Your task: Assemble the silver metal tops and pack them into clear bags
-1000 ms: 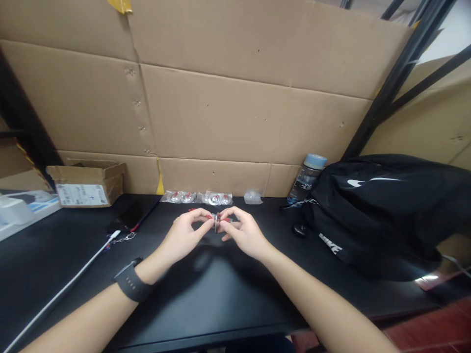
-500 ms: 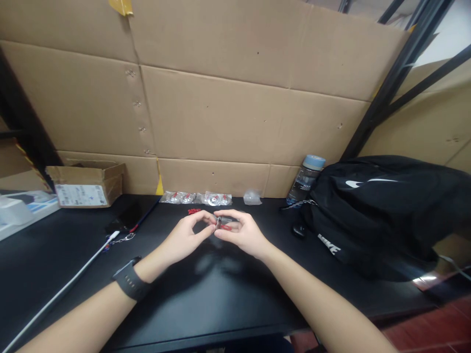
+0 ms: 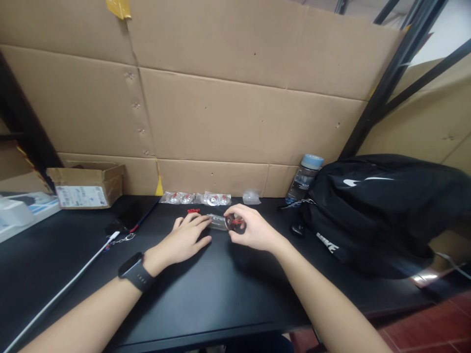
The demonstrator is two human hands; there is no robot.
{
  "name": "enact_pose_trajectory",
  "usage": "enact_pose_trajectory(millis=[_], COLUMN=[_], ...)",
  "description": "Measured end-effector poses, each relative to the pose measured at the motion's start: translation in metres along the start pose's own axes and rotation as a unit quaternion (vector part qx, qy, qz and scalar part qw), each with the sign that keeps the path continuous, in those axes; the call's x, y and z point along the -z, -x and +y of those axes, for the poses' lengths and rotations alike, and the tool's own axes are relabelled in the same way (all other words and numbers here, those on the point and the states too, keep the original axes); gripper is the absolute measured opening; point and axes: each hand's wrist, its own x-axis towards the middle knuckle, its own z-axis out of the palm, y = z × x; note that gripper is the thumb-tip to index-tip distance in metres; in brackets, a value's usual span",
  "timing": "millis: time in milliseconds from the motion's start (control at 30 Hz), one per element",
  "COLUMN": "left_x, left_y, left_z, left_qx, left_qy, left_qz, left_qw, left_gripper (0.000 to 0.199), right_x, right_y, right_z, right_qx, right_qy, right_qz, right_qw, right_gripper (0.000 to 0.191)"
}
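My right hand [image 3: 253, 228] pinches a round, dark-looking disc [image 3: 230, 222] on its edge between thumb and fingers. Something red, like a cord [image 3: 237, 222], shows beside the disc inside the grip. A clear plastic bag [image 3: 218, 222] lies flat on the black table [image 3: 206, 294], just left of the disc. My left hand [image 3: 189, 239] rests palm down with fingers stretched out, its fingertips at the bag's left end. A small red cord bundle [image 3: 193, 211] lies behind the left fingers. The palm hides part of the disc.
Along the cardboard wall [image 3: 206, 122] lie several bagged silver discs with red bits [image 3: 213, 198] and a crumpled clear bag [image 3: 251, 197]. A bottle [image 3: 303, 179], a black backpack [image 3: 375, 211] and a small black object [image 3: 297, 229] stand right. Left are a carton [image 3: 86, 186], phone [image 3: 125, 218] and white cable [image 3: 69, 284].
My hands have moved apart. The left has let go and lowered onto the table by the clear bag, while the right has shifted slightly right with the disc.
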Motion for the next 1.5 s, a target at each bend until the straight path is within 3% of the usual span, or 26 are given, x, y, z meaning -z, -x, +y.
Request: enact_pose_trajectory(millis=[167,400,633,767,867,1167,1300,1500], left_x=[0.001,0.009,0.016,0.025,0.028,0.014,0.013,0.01], left_y=[0.003,0.012,0.014,0.015,0.017,0.017,0.017,0.018], left_z=[0.008,0.023,0.034,0.046,0.048,0.034,0.032,0.03], left_qx=[-0.034,-0.099,-0.119,-0.161,-0.181,-0.121,-0.12,-0.125], left_qy=[0.022,0.062,0.033,0.053,0.071,0.033,0.013,0.004], left_qz=[-0.051,-0.105,-0.082,-0.068,-0.087,-0.064,-0.079,-0.071], left_qw=[0.998,0.988,0.989,0.983,0.977,0.99,0.99,0.99], left_gripper=[0.044,0.039,0.041,0.028,0.031,0.043,0.048,0.049], right_x=[0.003,0.005,0.02,0.021,0.02,0.021,0.016,0.021], right_y=[0.003,0.006,0.009,0.009,0.008,0.009,0.008,0.009], right_z=[0.0,0.005,-0.002,-0.002,0.0,-0.002,0.002,0.001], right_qx=[0.007,-0.056,-0.089,-0.093,-0.084,-0.083,-0.092,-0.084], right_qy=[0.093,0.118,0.094,0.093,0.08,0.097,0.128,0.092], right_qz=[-0.102,-0.179,-0.255,-0.257,-0.255,-0.241,-0.195,-0.192], right_qw=[0.99,0.975,0.958,0.957,0.96,0.962,0.968,0.973], right_gripper=[0.041,0.038,0.036,0.036,0.036,0.026,0.025,0.022])
